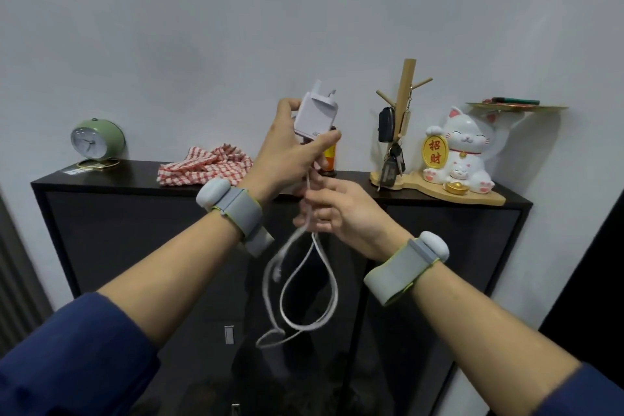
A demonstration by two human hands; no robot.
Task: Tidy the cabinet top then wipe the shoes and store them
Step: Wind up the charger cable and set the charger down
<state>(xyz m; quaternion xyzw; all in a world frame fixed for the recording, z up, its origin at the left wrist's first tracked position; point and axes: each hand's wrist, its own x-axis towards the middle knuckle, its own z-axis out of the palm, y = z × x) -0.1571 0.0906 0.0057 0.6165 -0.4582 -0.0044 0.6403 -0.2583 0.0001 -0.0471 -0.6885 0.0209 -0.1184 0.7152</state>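
My left hand [287, 152] is raised in front of the wall, its fingers [329, 140] and thumb curled round a white square plug-in charger block [317, 115], prongs pointing up. Just below it my right hand [344, 213] grips the thin white cable [304, 297] that runs down from the charger; the fingers are closed round the gathered strands, and the rest hangs in loose loops in front of the doors of the dark brown cabinet [135, 176]. Both wrists wear grey fabric bands, and my dark blue sleeves are pushed up the forearms. On the cabinet top, a round green alarm clock [96, 142] stands at the left end, and a crumpled red-and-white checked cloth [206, 167] lies near the middle. A small orange and yellow bottle [329, 159] is partly hidden behind my left hand. To the right stands a pale wooden key tree [403, 101] hung with dark keys [391, 159], and beside it, on the same wooden base, a white ceramic lucky cat [462, 152] holding up a flat gold tray [516, 107].
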